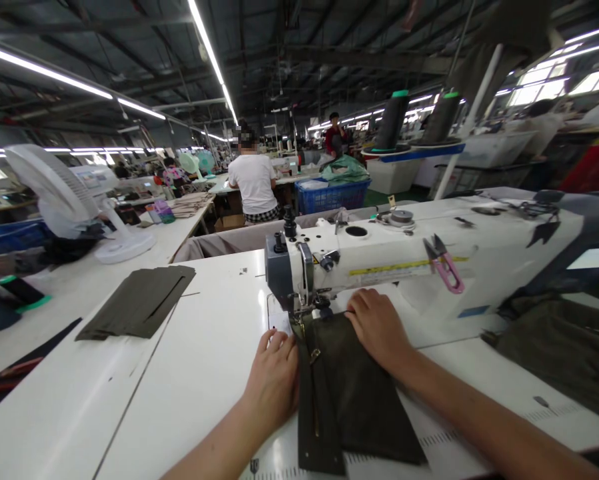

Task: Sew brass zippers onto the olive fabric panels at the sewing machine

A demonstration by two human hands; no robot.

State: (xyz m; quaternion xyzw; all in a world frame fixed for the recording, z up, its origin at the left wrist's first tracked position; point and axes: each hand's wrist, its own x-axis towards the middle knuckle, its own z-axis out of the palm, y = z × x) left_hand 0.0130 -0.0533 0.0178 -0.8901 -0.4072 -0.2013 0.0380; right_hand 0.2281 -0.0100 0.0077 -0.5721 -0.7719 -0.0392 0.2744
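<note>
A dark olive fabric piece [364, 393] lies on the sewing machine bed, its far end beneath the presser foot [322, 308]. Along its left part runs a brass-coloured zipper [316, 400] with its pull showing. My left hand [275, 373] is closed at the fabric's left edge, fingers curled and thumb hidden. On the far right edge, close to the presser foot, my right hand [376, 327] grips the cloth with bent fingers. The white sewing machine [379, 257] stands just beyond both hands.
Flat olive fabric pieces [139, 303] are stacked at the left. Pink-handled thread snips [445, 265] hang on the machine body. More olive cloth [559, 353] lies at the right. A white fan [124, 243] and dark thread cones [393, 123] stand farther off. Ahead sits a person in white [253, 183].
</note>
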